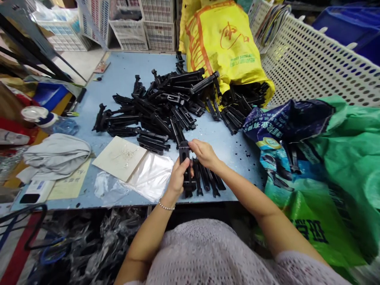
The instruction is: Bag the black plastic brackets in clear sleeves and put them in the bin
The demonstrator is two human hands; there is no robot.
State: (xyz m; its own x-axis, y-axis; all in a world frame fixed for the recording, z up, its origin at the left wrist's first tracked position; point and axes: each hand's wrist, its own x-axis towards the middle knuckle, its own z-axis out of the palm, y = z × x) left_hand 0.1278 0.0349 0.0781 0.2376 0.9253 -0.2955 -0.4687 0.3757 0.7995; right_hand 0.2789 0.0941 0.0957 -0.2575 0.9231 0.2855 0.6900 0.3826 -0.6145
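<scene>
Near the front edge of the blue table, my left hand (177,176) is wrapped round a long black plastic part (184,152), thumb on top. The fingers of my right hand (203,152) are pinched together at the upper right end of that same part. Several similar black parts (208,178) lie side by side just right of my left hand. Beyond my hands a large pile of black parts (154,103) spreads over the table. More of them sit in the mouth of a yellow sack (219,43).
A pale square board (118,158) and clear plastic bags (152,174) lie left of my hands. Farther left are a grey cloth (59,154) and a bottle (62,124). A green sack (353,146) and a white perforated basket (320,63) stand at the right.
</scene>
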